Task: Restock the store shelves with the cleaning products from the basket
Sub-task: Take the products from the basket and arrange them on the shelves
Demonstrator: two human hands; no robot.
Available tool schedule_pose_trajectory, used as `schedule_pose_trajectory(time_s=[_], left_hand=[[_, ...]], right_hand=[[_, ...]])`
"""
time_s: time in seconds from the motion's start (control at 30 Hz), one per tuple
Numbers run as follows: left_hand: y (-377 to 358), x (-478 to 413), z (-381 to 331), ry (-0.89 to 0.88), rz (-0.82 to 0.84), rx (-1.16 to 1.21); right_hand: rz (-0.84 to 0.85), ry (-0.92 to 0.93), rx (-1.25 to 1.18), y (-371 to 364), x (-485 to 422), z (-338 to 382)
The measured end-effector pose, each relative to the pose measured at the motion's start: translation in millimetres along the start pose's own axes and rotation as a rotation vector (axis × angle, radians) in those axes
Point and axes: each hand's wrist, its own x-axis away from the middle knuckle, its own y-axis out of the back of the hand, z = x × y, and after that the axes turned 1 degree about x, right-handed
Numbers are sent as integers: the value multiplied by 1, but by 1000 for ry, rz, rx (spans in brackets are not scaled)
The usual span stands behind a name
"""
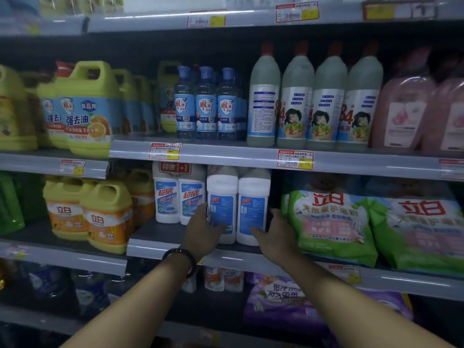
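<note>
Both grips are on the pair. Left grip [204, 229] is curled round the left white bottle [222, 197] from its 9 o'clock side. Right grip [275, 234] wraps the right white bottle [253, 197] from 3 o'clock, thumb low across the front. The bottles stand upright, long axis 12-to-6, side by side & touching, bases near the front lip of the shelf [155, 247]. Each is straight ahead of its own grip, so neither hand is nearer. Next move, I reckon: push them back btwn the twin pack [179, 197] at 9 o'clock & the green bag [329, 222] at 3 o'clock. That gap looks snug. Hard smooth white plastic, rounded shoulders, glossy blue labels w/ small print, prob slick. The bag looks soft & crinkly, might snag
</note>
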Motion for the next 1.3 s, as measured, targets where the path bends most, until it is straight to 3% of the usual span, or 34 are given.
schedule_pose_trajectory(time_s=[0.1,0.2,0.3,0.47,0.63,0.73,0.93,1.13,1.3], left_hand=[[-3,27,2,-65,-80,-249],[-5,66,2,-92,-54,-394],[-11,109,2,-68,111,-447],[-26,179,35,8,378,-586],[-47,242,99,26,546,-782],[-55,275,132,117,617,-751],[-63,300,196,304,807,-714],[-79,300,264,471,943,-603],[-94,291,274,460,1017,-560]], right_hand=[[-7,66,-14,6,28,-5],[2,129,-35,4,63,-19],[22,219,9,-3,101,-34],[224,189,82,-14,155,-69],[403,17,183,-32,214,-133],[480,-46,229,-54,248,-175],[667,-340,260,-93,309,-252],[698,-576,349,-124,346,-306],[721,-731,272,-154,370,-334]])
